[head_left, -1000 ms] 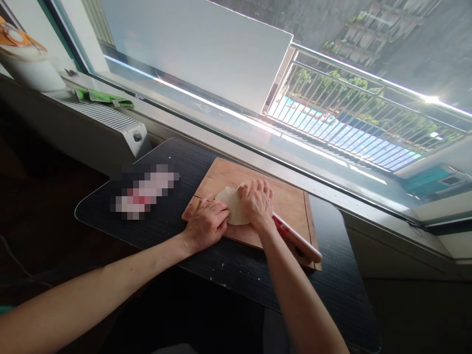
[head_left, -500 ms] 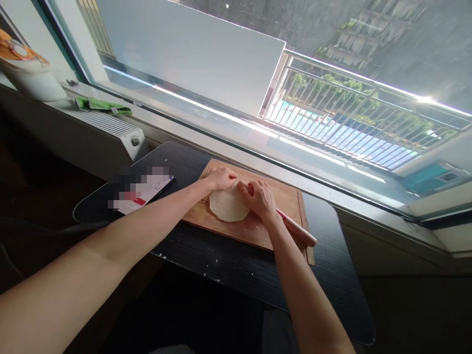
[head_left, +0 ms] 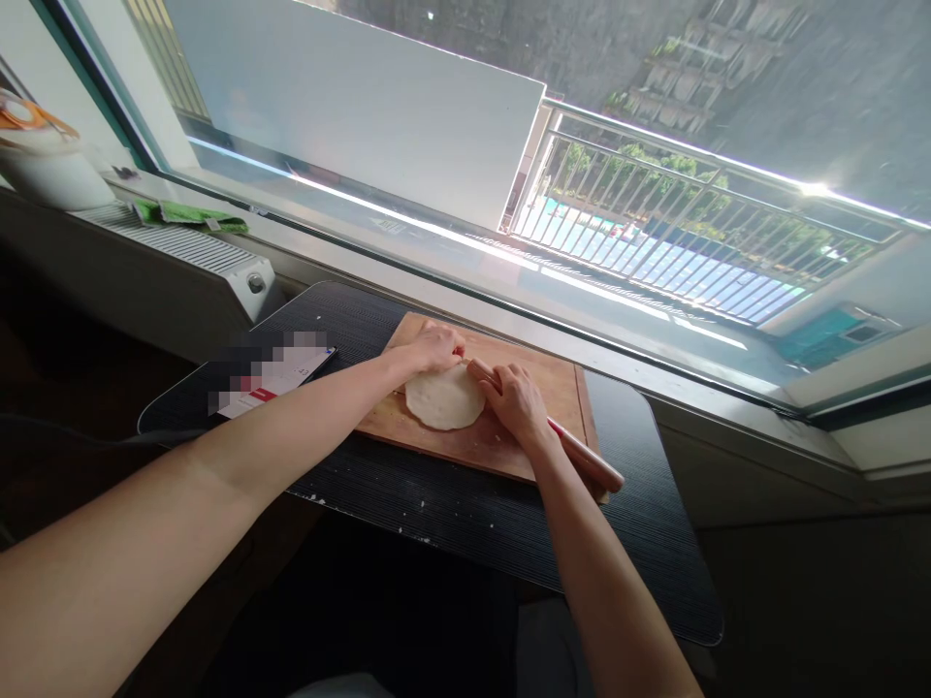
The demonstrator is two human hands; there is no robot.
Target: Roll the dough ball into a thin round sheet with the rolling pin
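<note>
A flat round sheet of dough (head_left: 443, 402) lies on a wooden cutting board (head_left: 560, 378). My left hand (head_left: 438, 346) is at the far edge of the dough, its fingers closed and pinching the edge. My right hand (head_left: 518, 399) is wrapped over a wooden rolling pin (head_left: 591, 458). One end of the pin shows by my right thumb, close to the dough's right edge. The other end slants towards me, to the board's near right corner.
The board rests on a small black table (head_left: 626, 543) with white specks along its near edge. A phone (head_left: 298, 368), partly blurred out, lies at the left. Beyond are a window sill, a radiator (head_left: 218, 257) with a green cloth (head_left: 193, 215), and a white pot (head_left: 54, 174).
The view has shifted slightly. My right hand lies flatter over the rolling pin, and the pin has slid a little towards me and right relative to the board. My left hand stays at the dough's far edge.
</note>
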